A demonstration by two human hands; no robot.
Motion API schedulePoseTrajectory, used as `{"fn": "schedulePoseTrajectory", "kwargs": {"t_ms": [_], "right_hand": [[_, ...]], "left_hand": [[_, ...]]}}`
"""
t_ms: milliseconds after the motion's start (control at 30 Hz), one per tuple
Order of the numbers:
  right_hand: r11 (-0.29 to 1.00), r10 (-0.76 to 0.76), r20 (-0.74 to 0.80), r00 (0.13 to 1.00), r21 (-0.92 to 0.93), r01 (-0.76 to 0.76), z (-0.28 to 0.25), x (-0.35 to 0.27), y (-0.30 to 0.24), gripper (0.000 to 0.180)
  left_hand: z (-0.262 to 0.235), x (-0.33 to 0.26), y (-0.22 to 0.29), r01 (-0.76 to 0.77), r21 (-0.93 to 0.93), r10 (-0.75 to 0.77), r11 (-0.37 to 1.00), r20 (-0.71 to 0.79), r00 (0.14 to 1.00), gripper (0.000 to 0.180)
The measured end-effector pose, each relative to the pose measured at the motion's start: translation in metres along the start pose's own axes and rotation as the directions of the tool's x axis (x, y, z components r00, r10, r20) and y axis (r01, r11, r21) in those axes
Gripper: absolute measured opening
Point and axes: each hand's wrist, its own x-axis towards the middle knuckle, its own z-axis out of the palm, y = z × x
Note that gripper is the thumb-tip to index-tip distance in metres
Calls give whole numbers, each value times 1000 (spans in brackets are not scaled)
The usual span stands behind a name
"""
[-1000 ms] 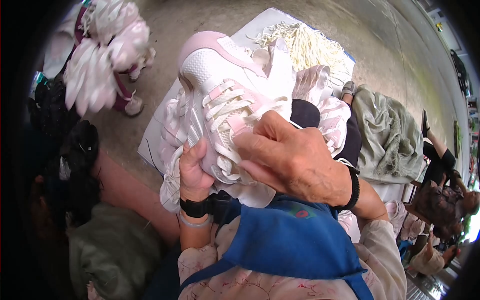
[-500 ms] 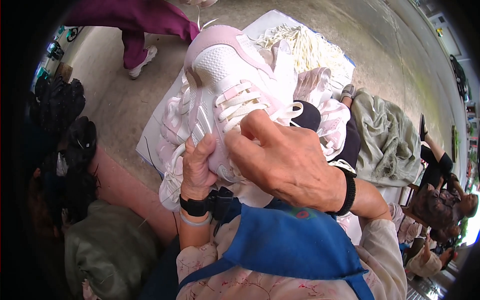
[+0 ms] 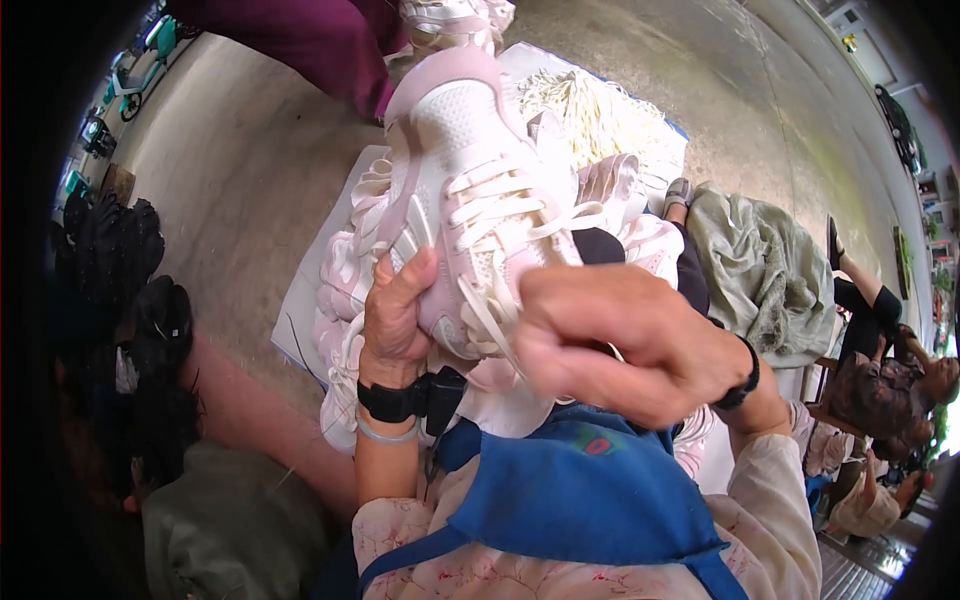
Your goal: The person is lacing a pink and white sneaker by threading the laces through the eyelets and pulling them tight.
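A white and pink sneaker is tilted up before me, toe pointing away, with cream laces criss-crossed over its tongue. My left hand is closed around its left side near the heel, thumb lying along the upper. To the right of the opening, my right hand is closed in a blurred fist. A cream shoelace runs taut from the upper eyelets into its fingers. Another loose lace loop sticks out at the right of the shoe.
More pink and white sneakers are heaped beneath, on a white sheet. A bundle of cream laces lies at the far end. Someone in purple trousers stands beyond, near pale shoes. Green-grey cloth drapes at the right.
My right hand has moved right and down from the lacing, drawing a lace out taut. The sneaker has shifted slightly. Pale shoes have come into view at the top, and the purple-trousered person has moved.
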Motion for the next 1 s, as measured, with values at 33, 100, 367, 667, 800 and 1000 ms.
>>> {"fn": "schedulePoseTrajectory", "kwargs": {"t_ms": [33, 100, 367, 667, 800, 1000], "right_hand": [[955, 23, 117, 993, 292, -57, -7, -6, -6, 14], [860, -63, 71, 996, 511, 17, -14, -20, -14, 16], [967, 187, -135, 973, -147, -206, -19, -29, 0, 27], [701, -20, -175, 984, -705, -111, 36, 2, 24, 29], [707, -54, -110, 992, -706, -39, 34, 9, 30, 24], [979, -178, 82, 981, 117, 167, 22, -4, 17, 23]], "left_hand": [[-3, -2, -1, -6, -2, 6, 1000, -5, 1000, 46], [-7, -8, 0, -9, -17, 9, 1000, -34, 999, 47], [-4, -12, -2, -67, 91, 72, 994, -49, 996, 57], [6, -24, -6, -93, 262, 128, 961, -122, 984, 60], [-5, -27, -7, -66, 275, 112, 959, -155, 982, 60], [-12, -22, -11, -86, 110, 100, 990, -126, 987, 55]]}}
